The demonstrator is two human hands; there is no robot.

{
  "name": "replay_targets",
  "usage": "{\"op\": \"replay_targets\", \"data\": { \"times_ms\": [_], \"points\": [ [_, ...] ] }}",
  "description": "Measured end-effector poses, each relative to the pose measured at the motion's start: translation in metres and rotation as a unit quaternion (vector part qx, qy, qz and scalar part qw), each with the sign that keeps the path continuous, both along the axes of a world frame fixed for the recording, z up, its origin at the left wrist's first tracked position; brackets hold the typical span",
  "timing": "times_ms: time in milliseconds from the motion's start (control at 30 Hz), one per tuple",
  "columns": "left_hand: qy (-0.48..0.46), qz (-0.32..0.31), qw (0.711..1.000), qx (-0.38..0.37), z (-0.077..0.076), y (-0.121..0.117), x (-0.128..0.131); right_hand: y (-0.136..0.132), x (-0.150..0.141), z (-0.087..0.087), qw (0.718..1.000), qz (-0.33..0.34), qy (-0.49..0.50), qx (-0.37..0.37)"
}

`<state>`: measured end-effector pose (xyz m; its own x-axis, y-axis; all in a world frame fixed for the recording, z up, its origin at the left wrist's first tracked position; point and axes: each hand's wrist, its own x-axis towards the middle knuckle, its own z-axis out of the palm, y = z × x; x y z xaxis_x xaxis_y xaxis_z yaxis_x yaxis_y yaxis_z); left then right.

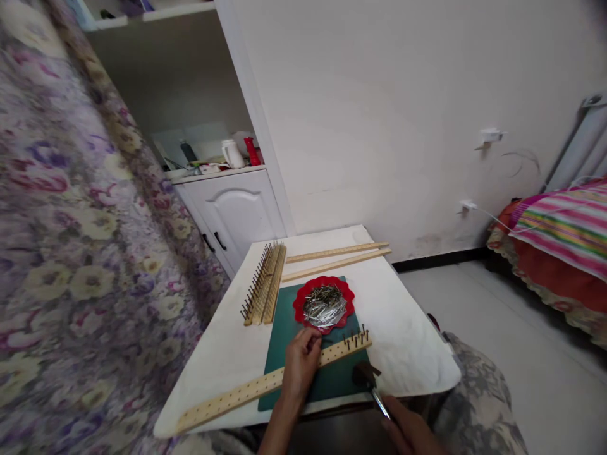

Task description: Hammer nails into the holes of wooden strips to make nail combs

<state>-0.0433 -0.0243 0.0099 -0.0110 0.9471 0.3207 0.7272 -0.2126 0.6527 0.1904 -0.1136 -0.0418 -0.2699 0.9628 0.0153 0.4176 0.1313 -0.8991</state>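
My left hand point(302, 357) is closed in a pinch at the near edge of a red scalloped bowl point(298, 309) of nails point(325, 305). A thin dark piece, apparently a nail, shows at its fingertips. Beneath that hand, a long wooden strip point(251, 390) with rows of holes lies slantwise. Several nails point(355, 338) stand upright in the strip's right end. My right hand point(408, 426) grips a hammer point(367, 377) by its handle, the dark head over the near right of the green mat point(289, 316).
On the left of the white-covered table point(218, 354), wooden strips point(265, 284) stand full of upright nails. Two bare strips point(336, 256) lie at the back. A floral curtain point(95, 253) hangs left, a cabinet point(241, 208) stands behind, and a bed point(564, 234) is at right.
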Motion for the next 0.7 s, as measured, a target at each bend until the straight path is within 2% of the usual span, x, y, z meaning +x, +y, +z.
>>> {"op": "replay_targets", "data": {
  "times_ms": [67, 167, 267, 367, 533, 700],
  "points": [
    [-0.005, -0.005, 1.000, 0.001, -0.003, -0.012, 0.004, 0.000, 0.000, -0.001, 1.000, 0.001, 0.006, 0.011],
    [-0.004, -0.024, 1.000, 0.006, 0.000, -0.019, 0.012, 0.002, 0.000, -0.003, 0.999, 0.037, -0.001, 0.020],
    [0.009, -0.044, 0.999, 0.016, 0.006, -0.016, 0.019, 0.002, 0.000, -0.007, 0.998, 0.055, -0.018, 0.018],
    [0.036, -0.059, 0.997, 0.029, 0.009, -0.011, 0.024, 0.001, 0.001, -0.008, 1.000, 0.025, -0.015, 0.013],
    [0.070, -0.078, 0.994, 0.037, 0.007, -0.003, 0.030, 0.001, 0.001, -0.002, 1.000, 0.027, -0.001, 0.012],
    [-0.012, -0.070, 0.997, 0.026, -0.005, 0.000, 0.030, 0.001, -0.001, 0.007, 0.999, 0.047, -0.024, 0.005]
  ]
}}
